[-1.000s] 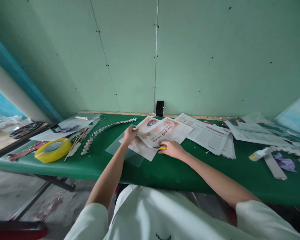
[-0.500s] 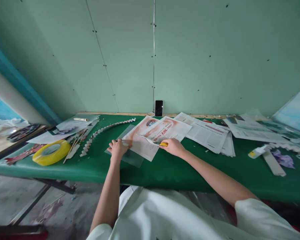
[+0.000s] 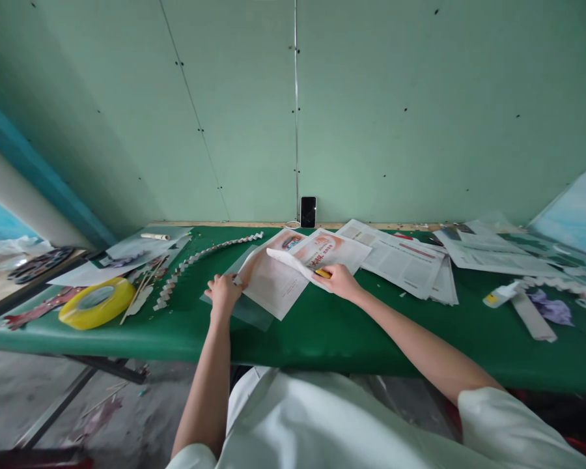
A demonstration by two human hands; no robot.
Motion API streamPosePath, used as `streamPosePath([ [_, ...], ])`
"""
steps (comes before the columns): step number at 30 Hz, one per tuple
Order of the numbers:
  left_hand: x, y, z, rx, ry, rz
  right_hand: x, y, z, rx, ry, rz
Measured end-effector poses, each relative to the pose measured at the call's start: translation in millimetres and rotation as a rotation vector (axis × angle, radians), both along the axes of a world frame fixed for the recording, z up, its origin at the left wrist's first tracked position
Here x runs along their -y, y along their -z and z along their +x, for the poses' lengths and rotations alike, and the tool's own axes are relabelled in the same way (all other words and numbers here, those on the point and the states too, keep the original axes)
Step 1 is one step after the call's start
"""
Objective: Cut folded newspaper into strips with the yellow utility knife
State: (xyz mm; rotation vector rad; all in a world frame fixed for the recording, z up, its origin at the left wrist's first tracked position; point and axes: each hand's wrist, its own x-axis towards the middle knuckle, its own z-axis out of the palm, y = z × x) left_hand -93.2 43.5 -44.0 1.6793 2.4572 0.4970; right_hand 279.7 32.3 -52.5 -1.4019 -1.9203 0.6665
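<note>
**Floppy newsprint on a green bench – two hands, one sheet**

Nearest the camera were the person's two bare arms coming out of white sleeves. The left hand (image 3: 223,290) lay flat with its fingers pressed down on the near-left corner of the newspaper sheet (image 3: 272,283), right where that sheet overlapped a clear plastic film (image 3: 244,311). The right hand (image 3: 339,282) was curled around a small yellow tool (image 3: 323,273), maybe a cutter, couldn't really tell, and its fingers were also under a folded-up flap (image 3: 293,260) of the paper.

Handling-wise, I'd guess this stuff was as light and limp as it gets: thin, easy to tear, and it would slide on the film underneath. Pinning a corner flat and lifting by an edge looked like the sane way to hold it; grabbing it mid-sheet would probably just crumple it.

Counts: two hands, one yellow tool, one film, one sheet being worked. Left along the bench (image 3: 322,332) sat one yellow tape roll (image 3: 96,301), a few thin wooden sticks (image 3: 141,286) and one long zigzag paper strip (image 3: 202,251). To the right, a loose stack of newspapers (image 3: 410,260), too overlapped to count, plus a small white bottle (image 3: 501,295). At the back, one phone (image 3: 308,212) leaned on the green wall (image 3: 371,98).
</note>
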Motion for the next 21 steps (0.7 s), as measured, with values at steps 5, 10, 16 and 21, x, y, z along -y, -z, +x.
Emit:
streamPosePath([
  [5,-1,-1.4,7,0.246,0.155,0.204,-2,-1.3,1,-0.071,0.008,-0.056],
  [10,-1,-2.6,11,0.343,0.132,0.289,-2,3.2,-3,-0.059,-0.019,-0.102],
  [16,-3,5.7,8,0.462,0.171,0.214,4,6.8,-9,-0.053,-0.09,-0.129],
  [21,-5,16.7,9,0.554,0.21,0.248,4,7.1,-13,-0.05,-0.092,-0.085],
])
